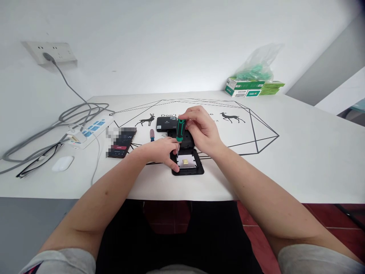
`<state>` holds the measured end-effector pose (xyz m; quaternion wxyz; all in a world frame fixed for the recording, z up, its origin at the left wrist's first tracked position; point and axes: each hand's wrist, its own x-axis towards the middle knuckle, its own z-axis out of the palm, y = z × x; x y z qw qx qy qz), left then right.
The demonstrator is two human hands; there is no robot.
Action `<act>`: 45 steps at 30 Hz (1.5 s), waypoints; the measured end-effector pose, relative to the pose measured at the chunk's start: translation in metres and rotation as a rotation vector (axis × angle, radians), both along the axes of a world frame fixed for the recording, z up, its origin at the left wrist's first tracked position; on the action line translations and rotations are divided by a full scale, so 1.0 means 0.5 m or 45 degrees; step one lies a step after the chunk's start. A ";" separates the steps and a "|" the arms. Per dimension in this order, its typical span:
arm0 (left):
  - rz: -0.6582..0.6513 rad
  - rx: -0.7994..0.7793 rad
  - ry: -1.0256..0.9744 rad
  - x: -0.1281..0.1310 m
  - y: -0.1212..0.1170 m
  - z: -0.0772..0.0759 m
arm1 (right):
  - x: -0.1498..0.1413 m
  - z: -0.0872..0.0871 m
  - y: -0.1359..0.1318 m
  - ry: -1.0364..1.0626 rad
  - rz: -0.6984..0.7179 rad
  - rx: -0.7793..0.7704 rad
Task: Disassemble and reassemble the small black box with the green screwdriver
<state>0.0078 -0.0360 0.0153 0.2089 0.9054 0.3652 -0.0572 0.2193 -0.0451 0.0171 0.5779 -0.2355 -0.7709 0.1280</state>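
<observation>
1. The opened black casing lies on the white table; inside it show a silver plate and a yellow pad.
2. The right hand grasps a green-and-black screwdriver, its shaft pointing steeply down at the casing's upper-left part.
3. The left hand touches the casing's left side with the thumb; whether its fingers grip, I cannot tell.
4. Beyond the casing, leftward, lies a red-and-blue screwdriver handle; farther left, a smartphone.

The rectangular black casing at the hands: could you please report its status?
Right hand gripping green-and-black screwdriver; left hand on casing, left edge. Casing flat, pale plate exposed. Black plastic shell close behind.
</observation>
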 end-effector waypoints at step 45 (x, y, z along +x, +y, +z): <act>-0.028 0.216 -0.268 -0.018 0.012 0.009 | -0.003 -0.007 0.001 0.228 -0.164 -0.104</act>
